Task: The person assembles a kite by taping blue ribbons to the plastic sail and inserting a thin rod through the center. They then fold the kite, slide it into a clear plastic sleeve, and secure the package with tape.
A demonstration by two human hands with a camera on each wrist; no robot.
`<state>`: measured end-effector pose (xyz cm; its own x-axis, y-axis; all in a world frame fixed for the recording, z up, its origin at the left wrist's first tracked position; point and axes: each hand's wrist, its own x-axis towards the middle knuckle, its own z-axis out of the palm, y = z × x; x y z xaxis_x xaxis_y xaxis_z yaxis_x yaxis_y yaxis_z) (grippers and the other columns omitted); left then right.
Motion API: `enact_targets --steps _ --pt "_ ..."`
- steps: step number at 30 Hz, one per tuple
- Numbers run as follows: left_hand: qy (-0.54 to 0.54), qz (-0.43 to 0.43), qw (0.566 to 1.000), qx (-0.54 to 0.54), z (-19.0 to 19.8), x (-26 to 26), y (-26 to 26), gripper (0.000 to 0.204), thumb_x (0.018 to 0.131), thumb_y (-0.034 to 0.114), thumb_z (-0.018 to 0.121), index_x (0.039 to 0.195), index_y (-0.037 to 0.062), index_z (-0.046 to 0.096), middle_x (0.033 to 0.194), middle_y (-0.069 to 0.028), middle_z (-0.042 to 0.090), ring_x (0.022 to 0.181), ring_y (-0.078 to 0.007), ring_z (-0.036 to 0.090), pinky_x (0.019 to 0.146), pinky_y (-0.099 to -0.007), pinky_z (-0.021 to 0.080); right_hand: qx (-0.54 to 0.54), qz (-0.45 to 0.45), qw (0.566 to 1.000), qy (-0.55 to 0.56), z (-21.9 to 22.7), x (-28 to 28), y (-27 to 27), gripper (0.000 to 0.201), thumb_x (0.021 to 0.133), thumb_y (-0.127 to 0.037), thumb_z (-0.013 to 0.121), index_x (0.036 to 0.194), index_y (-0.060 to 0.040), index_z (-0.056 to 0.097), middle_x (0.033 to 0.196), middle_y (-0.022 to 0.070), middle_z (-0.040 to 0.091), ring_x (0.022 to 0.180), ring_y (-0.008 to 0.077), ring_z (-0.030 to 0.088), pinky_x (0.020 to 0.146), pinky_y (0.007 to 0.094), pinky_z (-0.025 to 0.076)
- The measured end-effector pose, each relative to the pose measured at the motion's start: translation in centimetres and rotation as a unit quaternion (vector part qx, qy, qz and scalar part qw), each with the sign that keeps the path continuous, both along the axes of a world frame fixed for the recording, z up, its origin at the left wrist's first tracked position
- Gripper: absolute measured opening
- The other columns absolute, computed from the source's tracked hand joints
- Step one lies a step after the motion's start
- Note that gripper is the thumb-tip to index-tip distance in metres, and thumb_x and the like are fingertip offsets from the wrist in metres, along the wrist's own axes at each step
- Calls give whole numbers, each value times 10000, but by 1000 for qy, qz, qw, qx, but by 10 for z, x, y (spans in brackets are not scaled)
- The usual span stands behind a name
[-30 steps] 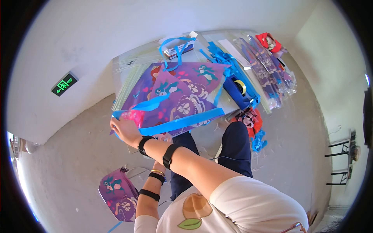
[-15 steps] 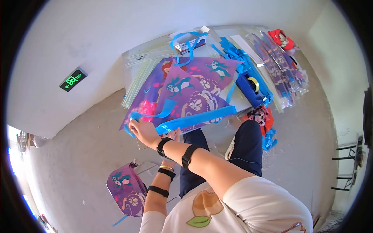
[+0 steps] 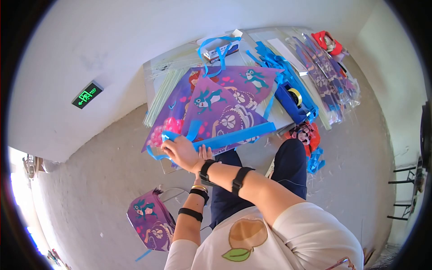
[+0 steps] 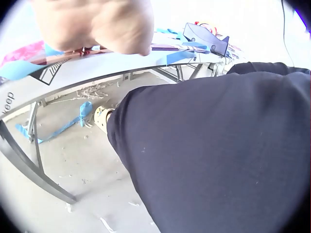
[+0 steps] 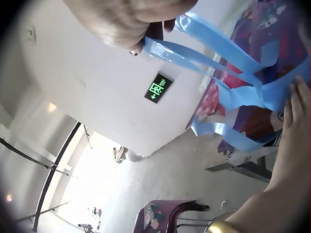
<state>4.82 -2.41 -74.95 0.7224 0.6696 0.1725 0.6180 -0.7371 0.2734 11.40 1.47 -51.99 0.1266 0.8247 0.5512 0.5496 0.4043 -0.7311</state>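
Purple printed kite-like sheets (image 3: 227, 99) lie spread on the table, with a long blue ribbon (image 3: 238, 136) along the near edge. My right hand (image 3: 181, 154) has crossed over to the left side and pinches a looped length of this blue ribbon. In the right wrist view the ribbon (image 5: 204, 58) runs from the curled fingers back to the sheet. Straight fingers of my left hand (image 3: 205, 153) press at the ribbon's near edge, in front of my knees. In the left wrist view, only the underside of the left hand (image 4: 102, 24) shows over the table edge.
A blue tape dispenser (image 3: 290, 101) stands right of the sheets, beside bunched blue strips (image 3: 270, 63). An open box (image 3: 222, 50) sits at the back. Thin pale rods (image 3: 166, 96) lie left; plastic-wrapped purple pieces (image 3: 324, 74) lie right. Another printed purple piece (image 3: 150, 220) is low at left.
The right hand has moved rightward in view with the ribbon, closer to the left hand. The left hand has come up from below to the ribbon edge. The head view has shifted.
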Motion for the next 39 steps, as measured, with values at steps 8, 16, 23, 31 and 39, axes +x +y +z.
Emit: enact_targets --steps 8,16,23,31,39 --pt "39 65 996 -46 101 23 -21 776 922 436 655 1477 -41 397 1469 -274 432 1384 -433 388 1183 -500 300 -40 -136 989 34 28 149 -53 90 914 -80 680 997 -93 713 906 84 725 789 289 665 673 380 498" --pt "92 57 991 -72 115 29 -21 789 910 443 678 1435 -83 412 1416 -281 462 1344 -440 405 1158 -503 326 -46 -382 919 79 -63 299 -116 96 927 -124 692 993 -56 703 980 116 730 906 286 688 805 355 506" --pt "89 65 991 -77 113 30 -22 733 910 427 679 1389 -75 445 1388 -286 473 1304 -448 436 1133 -510 347 -153 -365 912 102 -117 352 -143 140 888 -122 731 1008 -51 715 996 93 736 949 248 688 873 352 509" --pt "141 75 982 -101 117 36 -22 743 915 431 672 1406 -68 424 1453 -293 429 1383 -462 375 1175 -511 307 -216 -342 880 249 -152 364 -151 162 834 -90 769 972 -32 706 1024 98 728 993 238 663 925 351 480" --pt "114 66 989 -71 116 35 -23 683 893 384 699 1349 -68 466 1387 -286 468 1346 -454 404 1143 -513 338 -296 -347 837 302 -148 378 -156 329 875 -219 794 1077 -40 606 908 80 680 742 194 676 608 289 550"
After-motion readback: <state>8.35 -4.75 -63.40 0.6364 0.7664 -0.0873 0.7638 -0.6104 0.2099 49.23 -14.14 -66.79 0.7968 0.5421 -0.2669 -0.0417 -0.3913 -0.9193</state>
